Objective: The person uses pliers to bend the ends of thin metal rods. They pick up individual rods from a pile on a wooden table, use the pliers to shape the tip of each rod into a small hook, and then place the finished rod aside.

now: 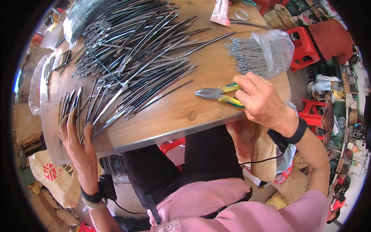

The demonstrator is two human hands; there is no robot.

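My right hand (259, 101) grips a pair of pliers (218, 92) by its yellow-and-green handles. The jaws point left over the wooden tabletop and look closed, with nothing visible in them. At the table's near left edge, my left hand (78, 141) has its thumb and fingers around a small bunch of long, thin dark strips (79, 101). Their tops fan out beyond the fingertips. A large heap of similar dark strips (131, 50) spreads over the left and middle of the table. A white tie (112, 101) crosses some of the nearer strips.
A bundle of thin silver wires (245, 56) lies beyond my right hand, partly in a clear plastic bag (276, 50). A pink tube (220, 12) and a white ring (242, 15) sit at the far edge. Red stools (303, 48) stand to the right; a paper sack (52, 174) is lower left.
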